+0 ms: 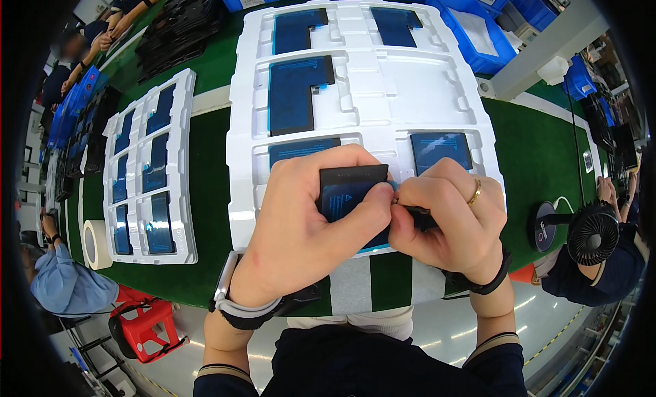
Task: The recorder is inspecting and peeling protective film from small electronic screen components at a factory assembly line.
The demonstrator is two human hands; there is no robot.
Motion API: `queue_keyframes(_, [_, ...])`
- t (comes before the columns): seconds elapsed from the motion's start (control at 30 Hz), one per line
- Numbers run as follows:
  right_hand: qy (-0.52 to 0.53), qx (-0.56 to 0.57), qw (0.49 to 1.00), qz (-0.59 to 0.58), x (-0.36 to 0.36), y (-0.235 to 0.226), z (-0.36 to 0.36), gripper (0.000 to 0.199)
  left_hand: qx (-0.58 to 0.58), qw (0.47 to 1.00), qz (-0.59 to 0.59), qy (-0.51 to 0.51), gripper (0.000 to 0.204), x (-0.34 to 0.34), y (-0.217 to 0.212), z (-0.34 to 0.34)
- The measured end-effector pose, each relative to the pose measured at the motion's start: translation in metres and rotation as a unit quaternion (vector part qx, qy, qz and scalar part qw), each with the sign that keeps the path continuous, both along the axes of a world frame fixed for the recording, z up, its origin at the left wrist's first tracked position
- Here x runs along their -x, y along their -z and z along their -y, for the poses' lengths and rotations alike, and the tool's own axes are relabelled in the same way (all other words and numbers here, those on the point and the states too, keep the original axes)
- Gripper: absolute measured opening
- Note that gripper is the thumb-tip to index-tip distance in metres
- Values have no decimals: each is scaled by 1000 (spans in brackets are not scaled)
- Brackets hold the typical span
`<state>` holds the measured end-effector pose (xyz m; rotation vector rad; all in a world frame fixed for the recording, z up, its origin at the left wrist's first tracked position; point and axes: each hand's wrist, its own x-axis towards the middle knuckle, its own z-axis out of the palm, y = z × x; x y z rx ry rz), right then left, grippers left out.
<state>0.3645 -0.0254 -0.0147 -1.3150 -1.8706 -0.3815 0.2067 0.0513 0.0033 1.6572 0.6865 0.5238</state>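
My left hand [307,223] grips a flat black battery pack [347,190] with a blue film on it, held just above the near edge of a white moulded tray [403,96]. My right hand [454,219], with a gold ring on one finger, pinches the pack's right edge where a blue tab and a black strip stick out. Both hands meet over the tray's near row. The tray holds several more L-shaped dark packs with blue film, such as one [297,93] in its middle row.
A second white tray [181,165] with several dark packs lies to the left on the green table [540,158]. A tape roll [96,244] sits beside it. Blue bins [478,28], black trays [178,28], a small black fan [591,231], a red stool [147,325] and other people surround the bench.
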Motion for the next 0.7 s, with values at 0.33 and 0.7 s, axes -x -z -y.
queue_keyframes(0.33, [-40,97,963,-249,0,-11,5,12,4,992,111,-62,12,-6,9,-3])
queue_keyframes(0.7, [19,188,932,-310,3,-10,7,6,11,995,91,-31,10,-4,9,-2])
